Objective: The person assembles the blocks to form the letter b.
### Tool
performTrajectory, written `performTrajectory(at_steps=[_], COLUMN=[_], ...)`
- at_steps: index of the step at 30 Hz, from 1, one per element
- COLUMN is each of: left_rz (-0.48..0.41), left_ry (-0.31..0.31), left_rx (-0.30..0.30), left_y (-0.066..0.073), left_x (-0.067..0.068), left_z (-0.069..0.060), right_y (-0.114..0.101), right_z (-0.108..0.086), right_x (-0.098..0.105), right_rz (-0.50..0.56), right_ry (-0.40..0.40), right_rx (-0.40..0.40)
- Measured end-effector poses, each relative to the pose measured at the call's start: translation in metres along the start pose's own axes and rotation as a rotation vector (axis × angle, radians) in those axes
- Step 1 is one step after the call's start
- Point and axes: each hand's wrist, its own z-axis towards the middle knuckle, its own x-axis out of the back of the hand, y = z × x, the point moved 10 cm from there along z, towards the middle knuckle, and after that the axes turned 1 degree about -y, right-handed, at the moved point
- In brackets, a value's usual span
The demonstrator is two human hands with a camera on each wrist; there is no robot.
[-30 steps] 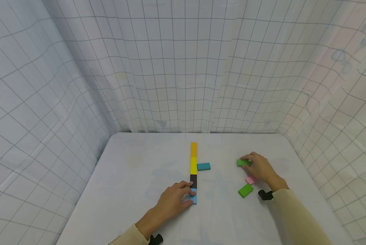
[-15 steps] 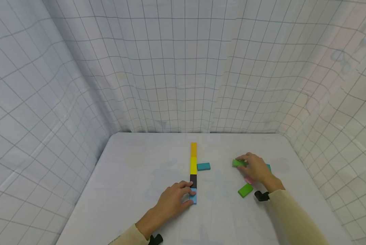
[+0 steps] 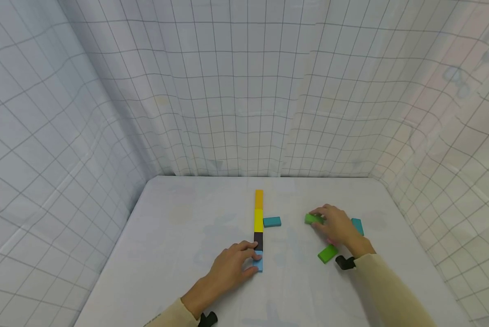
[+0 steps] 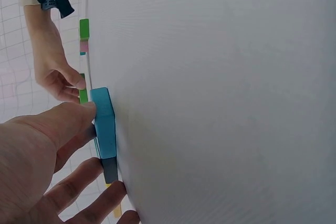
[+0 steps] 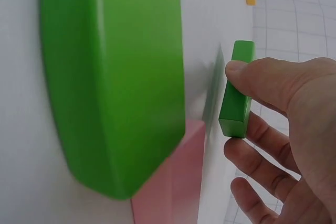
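Observation:
My left hand lies by the near end of a straight row of blocks, holding a light blue block between thumb and index finger. Another fingertip touches the black block beyond it. Farther along the row come a yellow block and an orange block. A teal block sticks out sideways from the yellow one. On the right, my right hand pinches a green block; the right wrist view shows it raised a little off the table.
Below the right hand lie a second green block and a partly hidden pink block, close together. Another teal block is right of that hand. Gridded white curtains enclose the white table at back and sides.
My right hand has moved left with the green block, uncovering the teal block to its right. The left hand and the row stay where they were.

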Motion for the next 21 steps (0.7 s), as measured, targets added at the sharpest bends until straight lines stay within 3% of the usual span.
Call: performTrajectory(at_steps=[13,21], left_rz=[0.003,-0.005], left_ry=[0.016,0.014], left_rx=[0.0,-0.002], left_y=[-0.001,0.001], left_x=[0.0,0.001], left_z=[0.0,-0.001], right_y=[-0.02,-0.038], right_z=[0.007,0.01], right_x=[-0.011,-0.015], right_rz=[-0.041,-0.058], right_ry=[0.001,0.016], right_rx=[0.007,0.072])
